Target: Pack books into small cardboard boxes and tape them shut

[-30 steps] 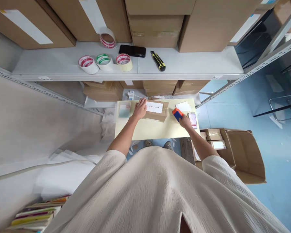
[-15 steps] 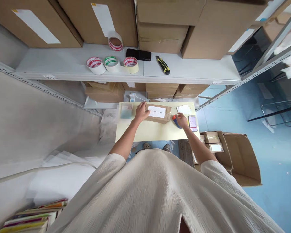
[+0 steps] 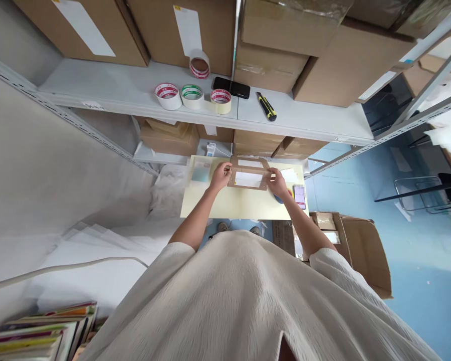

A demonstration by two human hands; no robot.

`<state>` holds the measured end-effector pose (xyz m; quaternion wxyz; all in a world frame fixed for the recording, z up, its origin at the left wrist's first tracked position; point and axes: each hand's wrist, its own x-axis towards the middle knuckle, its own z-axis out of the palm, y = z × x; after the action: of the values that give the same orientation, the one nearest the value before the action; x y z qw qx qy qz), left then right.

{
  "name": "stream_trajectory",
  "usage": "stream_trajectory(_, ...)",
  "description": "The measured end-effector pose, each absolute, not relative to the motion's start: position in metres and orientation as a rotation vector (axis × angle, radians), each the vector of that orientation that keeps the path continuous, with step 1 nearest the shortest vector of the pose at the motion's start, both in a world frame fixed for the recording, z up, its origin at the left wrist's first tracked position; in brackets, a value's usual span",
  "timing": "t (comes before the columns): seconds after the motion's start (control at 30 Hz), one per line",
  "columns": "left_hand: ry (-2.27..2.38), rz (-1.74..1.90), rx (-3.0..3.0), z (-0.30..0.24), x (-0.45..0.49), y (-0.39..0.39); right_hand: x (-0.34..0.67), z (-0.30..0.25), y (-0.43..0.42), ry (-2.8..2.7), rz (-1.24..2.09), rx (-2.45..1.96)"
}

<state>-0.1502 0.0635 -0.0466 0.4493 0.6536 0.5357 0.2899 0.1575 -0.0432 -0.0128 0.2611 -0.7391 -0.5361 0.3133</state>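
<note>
A small cardboard box (image 3: 247, 170) lies on the pale yellow table between my hands, its top flaps parted along the middle. The white label (image 3: 248, 179) on it is split, one strip on each flap. My left hand (image 3: 221, 176) pinches the left edge of the flaps. At the right edge, my right hand (image 3: 277, 184) has its fingers closed on the cardboard. Partly hidden under my right hand is a blue-and-orange tool (image 3: 278, 199), mostly out of sight. A phone with a lit screen (image 3: 299, 196) and white papers (image 3: 289, 175) lie right of the box.
The shelf (image 3: 128, 95) above the table holds tape rolls (image 3: 168, 97), a black phone (image 3: 231, 87), a yellow-black utility knife (image 3: 266, 106) and large cartons (image 3: 188, 37). An open carton (image 3: 364, 245) with small boxes stands on the floor at right.
My right hand has let go of the blue-and-orange tool and moved to the box's right edge. The box's top has opened along its seam. The camera view has shifted slightly.
</note>
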Motion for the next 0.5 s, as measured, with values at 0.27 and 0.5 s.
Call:
stream_trajectory(0.27, 1.529, 0.515, 1.562, -0.078, -0.159, 0.021, 0.134, -0.044, -0.082, -1.383, 1.038, -2.056)
stream_trajectory(0.5, 1.632, 0.311, 1.459, -0.098, -0.158, 0.019, 0.136, -0.051, -0.088, -1.407, 1.134, -2.147)
